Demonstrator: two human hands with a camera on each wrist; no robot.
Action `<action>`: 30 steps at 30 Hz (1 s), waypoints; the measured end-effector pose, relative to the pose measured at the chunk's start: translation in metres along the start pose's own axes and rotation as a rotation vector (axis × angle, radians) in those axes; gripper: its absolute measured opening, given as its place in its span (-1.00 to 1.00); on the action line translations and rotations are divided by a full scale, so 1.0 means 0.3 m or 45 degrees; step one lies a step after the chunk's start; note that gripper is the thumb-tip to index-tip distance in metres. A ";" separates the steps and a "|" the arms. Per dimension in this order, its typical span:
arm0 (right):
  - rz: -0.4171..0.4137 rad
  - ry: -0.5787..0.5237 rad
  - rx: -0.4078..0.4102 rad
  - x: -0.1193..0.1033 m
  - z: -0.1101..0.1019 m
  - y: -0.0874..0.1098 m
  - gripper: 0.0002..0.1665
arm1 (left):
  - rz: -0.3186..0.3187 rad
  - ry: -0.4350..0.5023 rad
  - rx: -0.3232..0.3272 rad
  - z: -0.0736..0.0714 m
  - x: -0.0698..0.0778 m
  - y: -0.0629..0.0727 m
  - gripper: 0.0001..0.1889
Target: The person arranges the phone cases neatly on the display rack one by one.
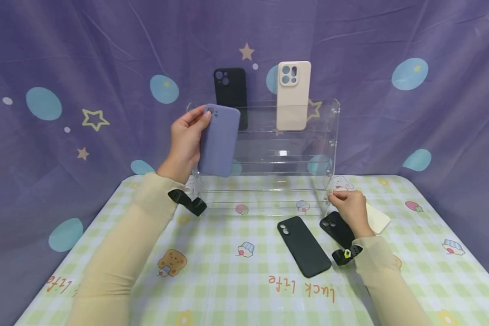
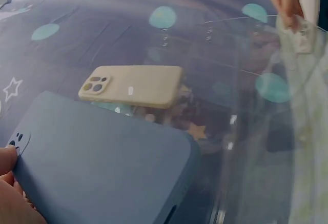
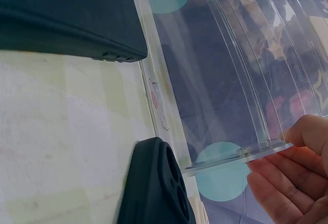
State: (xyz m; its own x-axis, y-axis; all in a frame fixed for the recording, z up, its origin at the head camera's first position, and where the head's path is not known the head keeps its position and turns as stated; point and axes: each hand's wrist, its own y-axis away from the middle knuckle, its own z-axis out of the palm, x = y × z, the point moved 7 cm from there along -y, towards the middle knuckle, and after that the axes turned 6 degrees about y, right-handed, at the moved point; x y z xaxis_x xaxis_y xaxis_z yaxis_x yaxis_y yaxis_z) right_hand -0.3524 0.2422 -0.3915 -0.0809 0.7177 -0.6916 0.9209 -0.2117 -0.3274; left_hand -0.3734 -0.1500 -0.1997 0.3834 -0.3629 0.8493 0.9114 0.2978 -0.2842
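Observation:
My left hand (image 1: pixel 184 142) holds a purple-blue phone case (image 1: pixel 221 145) by its upper left corner, thumb beside the camera cutout. The case is raised in front of the left part of a clear acrylic tiered display stand (image 1: pixel 265 147). In the left wrist view the case (image 2: pixel 107 157) fills the lower left. Low on the stand's right side, my right hand (image 1: pixel 352 210) pinches the edge of the side panel; the right wrist view has the thumb over that edge and the fingers (image 3: pixel 287 183) beneath. A black phone case (image 1: pixel 231 83) and a cream phone case (image 1: pixel 293 97) stand upright on the top tier.
On the checked tablecloth (image 1: pixel 224 290) a black phone case (image 1: pixel 304 246) lies in front of the stand. A second black case (image 1: pixel 335 226) and a cream case (image 1: pixel 378 218) are partly hidden by the right hand. A purple patterned curtain (image 1: pixel 106 54) hangs behind.

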 end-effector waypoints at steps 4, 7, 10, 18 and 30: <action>-0.012 -0.001 0.007 0.001 0.000 -0.002 -0.77 | 0.047 0.111 0.067 0.027 0.026 -0.042 -0.69; -0.025 0.002 0.016 -0.001 -0.001 -0.002 -0.78 | 0.073 0.151 0.106 0.041 0.040 -0.067 -0.69; -0.035 0.008 0.024 -0.002 -0.002 -0.003 -0.79 | 0.096 0.159 0.144 0.048 0.047 -0.091 -0.69; -0.033 0.004 0.019 0.001 0.002 -0.004 -0.79 | 0.195 0.263 0.228 0.052 0.035 -0.150 -0.73; -0.053 0.004 0.035 -0.002 -0.001 -0.005 -0.80 | 0.353 0.403 0.240 0.051 -0.014 -0.196 -0.73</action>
State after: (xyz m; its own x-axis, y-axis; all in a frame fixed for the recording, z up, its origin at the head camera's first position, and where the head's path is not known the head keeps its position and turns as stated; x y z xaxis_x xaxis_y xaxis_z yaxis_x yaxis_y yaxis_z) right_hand -0.3537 0.2422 -0.3904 -0.1177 0.7282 -0.6752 0.9060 -0.1998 -0.3733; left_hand -0.4311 -0.1524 -0.1798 0.6625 -0.4901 0.5665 0.7360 0.5663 -0.3709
